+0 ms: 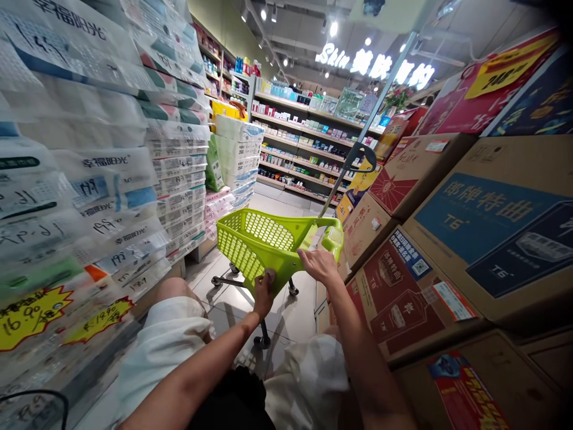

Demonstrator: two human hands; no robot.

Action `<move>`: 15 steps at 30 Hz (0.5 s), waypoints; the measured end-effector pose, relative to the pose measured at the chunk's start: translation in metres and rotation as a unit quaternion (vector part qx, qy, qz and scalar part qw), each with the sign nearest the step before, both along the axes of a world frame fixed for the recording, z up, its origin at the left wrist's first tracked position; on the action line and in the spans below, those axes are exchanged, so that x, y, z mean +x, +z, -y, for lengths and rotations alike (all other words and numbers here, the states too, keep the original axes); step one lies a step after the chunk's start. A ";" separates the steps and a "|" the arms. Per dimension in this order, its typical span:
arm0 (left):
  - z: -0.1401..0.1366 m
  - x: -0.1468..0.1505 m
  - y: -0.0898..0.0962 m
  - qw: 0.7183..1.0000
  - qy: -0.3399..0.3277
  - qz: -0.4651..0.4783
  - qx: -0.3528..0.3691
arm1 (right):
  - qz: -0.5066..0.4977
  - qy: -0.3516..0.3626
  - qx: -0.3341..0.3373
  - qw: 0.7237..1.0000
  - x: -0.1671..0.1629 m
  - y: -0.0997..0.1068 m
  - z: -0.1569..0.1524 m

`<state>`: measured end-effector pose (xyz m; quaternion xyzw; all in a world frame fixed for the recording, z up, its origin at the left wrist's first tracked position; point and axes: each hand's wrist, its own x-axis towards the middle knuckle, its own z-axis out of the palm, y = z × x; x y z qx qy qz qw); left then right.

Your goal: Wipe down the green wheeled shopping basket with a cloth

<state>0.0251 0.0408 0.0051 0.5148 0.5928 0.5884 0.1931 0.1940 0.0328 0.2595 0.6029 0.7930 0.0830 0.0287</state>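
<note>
A lime-green shopping cart [264, 239] with a perforated plastic basket stands directly in front of my knees, on dark legs with caster wheels. My right hand [320, 264] is closed over the basket's near rim, beside the green and grey fitting at its right end. Lower down, my left hand [264, 291] is against the basket's near side, its fingers curled. A small greyish round patch shows at those fingertips; I cannot tell whether it is a held thing or part of the cart. The visible basket interior is partly hidden by its near wall.
Stacked tissue packs [174, 173] with handwritten prices line the left side. Cardboard liquor cartons [474, 215] rise close on the right. A slanted metal pole [385, 101] with a dark handle [362, 158] stands behind the cart. Cosmetics shelves [304, 140] cross the far end of the tiled aisle.
</note>
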 end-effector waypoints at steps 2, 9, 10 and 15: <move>0.001 0.001 -0.005 1.000 -0.005 0.022 -0.001 | 0.000 -0.001 -0.003 1.000 0.000 0.001 0.000; -0.024 0.018 0.044 0.998 -0.018 0.051 0.032 | -0.004 -0.011 -0.005 1.000 0.002 -0.001 0.000; -0.024 0.021 0.045 0.998 -0.021 0.050 0.040 | -0.006 -0.010 -0.003 1.000 0.002 -0.001 0.000; -0.003 0.013 0.011 0.995 -0.006 0.063 -0.071 | -0.011 -0.010 0.001 1.000 0.004 -0.004 -0.001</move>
